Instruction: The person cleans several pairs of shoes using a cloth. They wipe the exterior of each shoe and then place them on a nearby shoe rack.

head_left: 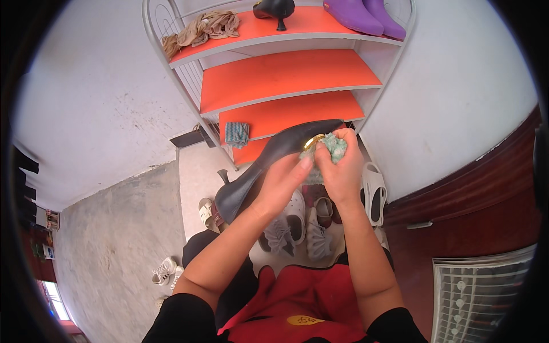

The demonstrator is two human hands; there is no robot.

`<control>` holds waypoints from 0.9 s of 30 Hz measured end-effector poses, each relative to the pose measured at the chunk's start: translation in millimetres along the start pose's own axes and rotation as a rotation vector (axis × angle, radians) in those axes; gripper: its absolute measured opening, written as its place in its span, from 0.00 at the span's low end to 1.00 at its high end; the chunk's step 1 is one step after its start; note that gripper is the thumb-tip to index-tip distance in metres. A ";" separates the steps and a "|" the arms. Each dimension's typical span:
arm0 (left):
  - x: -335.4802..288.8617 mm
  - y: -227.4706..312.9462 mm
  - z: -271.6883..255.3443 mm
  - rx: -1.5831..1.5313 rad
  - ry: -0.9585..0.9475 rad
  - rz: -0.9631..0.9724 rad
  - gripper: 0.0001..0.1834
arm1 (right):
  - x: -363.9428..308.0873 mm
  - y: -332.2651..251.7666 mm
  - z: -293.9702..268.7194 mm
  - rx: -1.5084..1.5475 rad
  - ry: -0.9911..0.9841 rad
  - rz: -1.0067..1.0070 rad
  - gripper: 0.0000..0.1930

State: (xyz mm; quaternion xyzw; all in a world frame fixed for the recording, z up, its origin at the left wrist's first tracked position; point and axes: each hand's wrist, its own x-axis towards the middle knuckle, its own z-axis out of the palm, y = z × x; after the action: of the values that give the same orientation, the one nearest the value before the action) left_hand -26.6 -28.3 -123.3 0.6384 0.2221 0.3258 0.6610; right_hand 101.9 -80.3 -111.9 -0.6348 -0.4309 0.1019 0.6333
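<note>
Bright, soft light; dark, curved edges.

Downward fisheye view from head-height.

Most fingers of the left hand (281,182) are out of sight at the black shoe (280,146), so their exact grip cannot be told. The right hand (347,171) covers part of the crumpled green cloth (336,147), which in turn hides part of the gold ornament (313,141). Toward 6 o'clock, the left forearm partly covers a blurred grey shoe (278,233), and the apron's yellow emblem (305,320) is too small to make out. The upper edge cuts off the purple boots (354,18) at 1 o'clock and the dark heeled shoe (274,10) at 12. Dark things (26,194) at 9 o'clock are unclear.
</note>
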 end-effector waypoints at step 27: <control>13.0 -17.4 -7.7 0.668 0.172 0.363 0.14 | 17.6 24.4 -14.9 -0.208 0.082 -0.144 0.09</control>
State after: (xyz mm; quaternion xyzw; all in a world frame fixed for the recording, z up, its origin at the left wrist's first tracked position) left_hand -20.5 -13.2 -139.6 0.8178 0.2538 0.3995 0.3274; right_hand 132.9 -74.8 -123.7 -0.6679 -0.4574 -0.0151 0.5869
